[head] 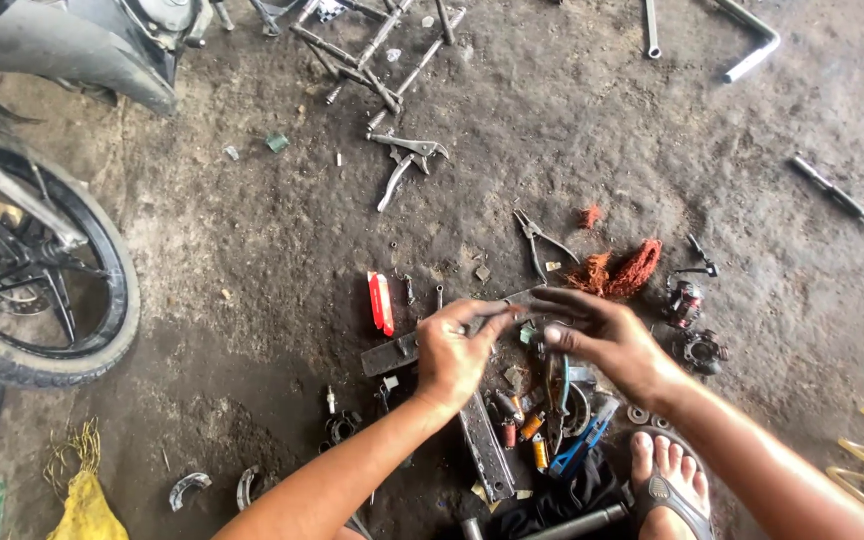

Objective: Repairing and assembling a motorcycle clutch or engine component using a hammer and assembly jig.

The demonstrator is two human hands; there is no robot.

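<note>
Left hand (pixel 457 352) and right hand (pixel 602 335) are pinching a thin dark strip (pixel 512 308), long axis running left-right, over oily dirt floor (pixel 252 220); red pliers (pixel 381 302) lying nearby.

A small dark metal part (pixel 522 312), pinched up above grimy, tool-littered ground

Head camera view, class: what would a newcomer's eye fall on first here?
First, the left hand and right hand, meeting at centre above a litter of small tools on the dirt floor. Next, the motorcycle wheel at the left edge. Then the tangle of orange wire just beyond the right hand.
</note>
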